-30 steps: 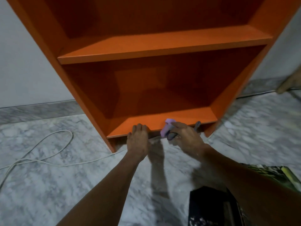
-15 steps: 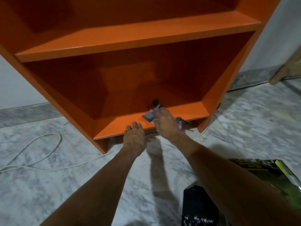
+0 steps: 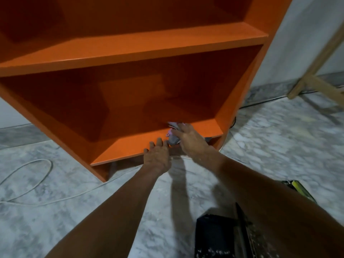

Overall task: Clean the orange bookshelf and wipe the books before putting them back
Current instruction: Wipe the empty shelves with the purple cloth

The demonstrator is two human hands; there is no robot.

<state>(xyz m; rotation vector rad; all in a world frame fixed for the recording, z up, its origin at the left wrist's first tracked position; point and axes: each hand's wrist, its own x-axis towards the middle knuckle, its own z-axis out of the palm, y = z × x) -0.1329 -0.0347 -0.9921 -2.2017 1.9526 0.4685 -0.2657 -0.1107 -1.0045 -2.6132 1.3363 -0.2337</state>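
Left hand (image 3: 157, 157): palm down, fingers straight; arm reaching toward 1 o'clock.
Right hand (image 3: 192, 142): fingers curled over cloth (image 3: 172, 140); arm reaching toward 10 o'clock.

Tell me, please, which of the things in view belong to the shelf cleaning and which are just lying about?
Part of the job: orange bookshelf; cloth, held by the right hand on the bottom shelf; left hand on that shelf's front edge; books on the floor.
Just lying about: white cable; wooden frame.
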